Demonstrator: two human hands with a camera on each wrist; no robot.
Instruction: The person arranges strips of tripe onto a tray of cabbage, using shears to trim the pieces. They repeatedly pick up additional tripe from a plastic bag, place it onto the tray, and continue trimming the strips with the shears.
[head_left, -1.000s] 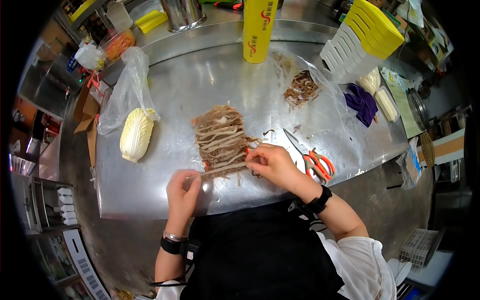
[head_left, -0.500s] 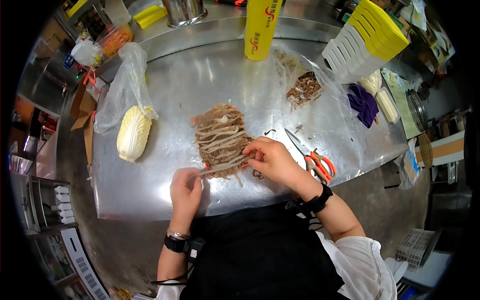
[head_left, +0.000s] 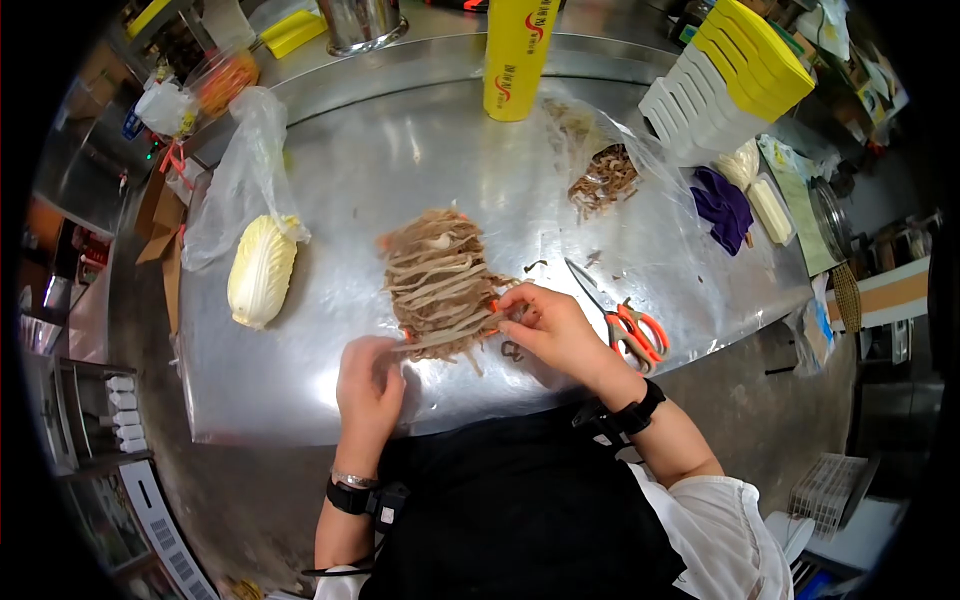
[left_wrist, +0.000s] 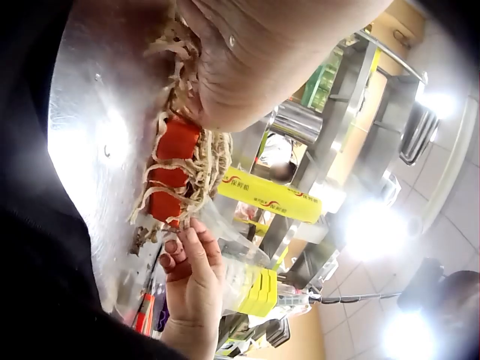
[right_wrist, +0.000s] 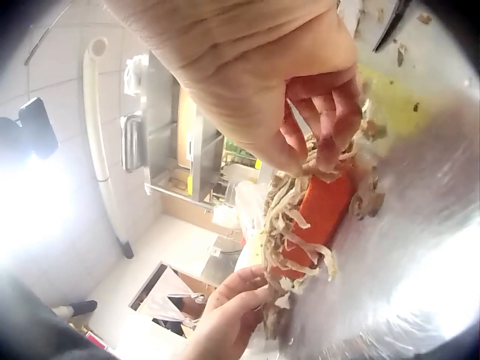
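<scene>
Strips (head_left: 433, 272) lie in rows over an orange block (right_wrist: 328, 212) on the near middle of the bench (head_left: 335, 180), its near side partly bare; shreds (head_left: 607, 180) sit far right. Left hand (head_left: 368, 392), fingers curled, pinches the nearest strip's left end; right hand (head_left: 562, 337), nearly closed, pinches its right

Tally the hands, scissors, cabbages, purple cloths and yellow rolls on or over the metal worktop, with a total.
Hands: 2 (left hand, right hand)
Scissors: 1 pair
Cabbage: 1
Purple cloth: 1
Yellow roll: 1
Total: 6
</scene>
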